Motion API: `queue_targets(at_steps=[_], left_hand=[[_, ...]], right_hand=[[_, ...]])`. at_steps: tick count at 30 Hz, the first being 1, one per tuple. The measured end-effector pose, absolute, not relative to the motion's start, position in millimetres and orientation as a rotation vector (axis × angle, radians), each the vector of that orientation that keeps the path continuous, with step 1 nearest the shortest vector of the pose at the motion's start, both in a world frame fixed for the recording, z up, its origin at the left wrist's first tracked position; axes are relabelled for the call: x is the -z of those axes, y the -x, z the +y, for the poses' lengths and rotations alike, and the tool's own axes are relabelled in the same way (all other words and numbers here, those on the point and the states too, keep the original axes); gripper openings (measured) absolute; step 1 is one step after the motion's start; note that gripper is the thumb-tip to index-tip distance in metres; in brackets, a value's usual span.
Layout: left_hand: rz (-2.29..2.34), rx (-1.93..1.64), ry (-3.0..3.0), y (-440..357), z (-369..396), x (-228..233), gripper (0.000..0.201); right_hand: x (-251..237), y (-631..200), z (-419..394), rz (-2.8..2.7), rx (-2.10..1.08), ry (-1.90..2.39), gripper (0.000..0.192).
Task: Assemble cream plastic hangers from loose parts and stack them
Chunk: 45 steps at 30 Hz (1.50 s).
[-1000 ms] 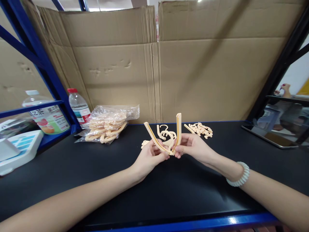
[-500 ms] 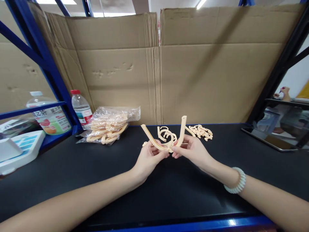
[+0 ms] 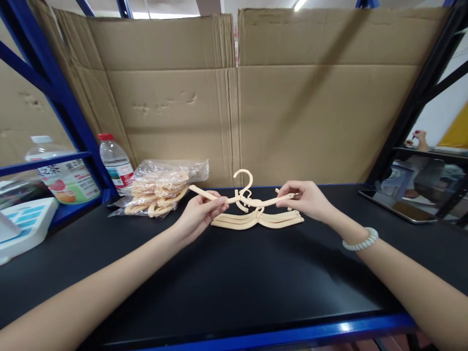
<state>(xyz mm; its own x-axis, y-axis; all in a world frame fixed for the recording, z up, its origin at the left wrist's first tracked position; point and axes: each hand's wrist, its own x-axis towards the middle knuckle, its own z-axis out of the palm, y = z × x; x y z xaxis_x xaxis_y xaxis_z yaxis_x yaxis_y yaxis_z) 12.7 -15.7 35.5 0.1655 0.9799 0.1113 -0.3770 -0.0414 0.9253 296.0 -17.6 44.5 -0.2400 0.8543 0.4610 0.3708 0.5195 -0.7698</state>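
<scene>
A beige folding clothes hanger (image 3: pixel 268 203) is held above the table, its hook (image 3: pixel 250 178) pointing up and its arms spread sideways. My left hand (image 3: pixel 199 214) is closed on its left arm, thumb on the near side. At the other end, my right hand (image 3: pixel 307 197) pinches the tip of the right arm. Just below, more beige hangers (image 3: pixel 237 223) lie stacked on the black table (image 3: pixel 234 282). Loose beige pieces behind the held hanger are partly hidden by it and by my right hand.
Plastic bags of beige hanger parts (image 3: pixel 161 187) lie at the back left, beside a red-capped bottle (image 3: pixel 115 163). A dark tablet-like device (image 3: pixel 397 207) rests at the right. Cardboard (image 3: pixel 329 107) walls the back. Outside the frame at far right, another person's hand (image 3: pixel 421 139) shows.
The hanger's arms have swung from a raised V to nearly level, and its hook now stands up. My hands have moved apart, uncovering the stacked hangers. The view has shifted slightly.
</scene>
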Motion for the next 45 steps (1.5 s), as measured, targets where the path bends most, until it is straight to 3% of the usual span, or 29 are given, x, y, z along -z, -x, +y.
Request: queue_targets(at_steps=[7, 15, 21, 45], left_hand=[[0.805, -1.219, -1.191, 7, 1, -40, 0.025], [0.988, -0.738, -2.249, 20, 0, -53, 0.023], [0.968, -0.661, -2.619, 19, -3, -52, 0.022], [0.811, -0.527, -2.821, 15, -4, -37, 0.010]], right_hand=[[-53, -324, -7, -1.985, -0.749, 1.148, 0.029], [-52, -339, 0, -2.260, -0.850, 1.163, 0.031], [-49, -339, 3, -2.484, -0.663, 1.121, 0.029], [-46, -339, 2, -2.647, -0.627, 1.184, 0.026]])
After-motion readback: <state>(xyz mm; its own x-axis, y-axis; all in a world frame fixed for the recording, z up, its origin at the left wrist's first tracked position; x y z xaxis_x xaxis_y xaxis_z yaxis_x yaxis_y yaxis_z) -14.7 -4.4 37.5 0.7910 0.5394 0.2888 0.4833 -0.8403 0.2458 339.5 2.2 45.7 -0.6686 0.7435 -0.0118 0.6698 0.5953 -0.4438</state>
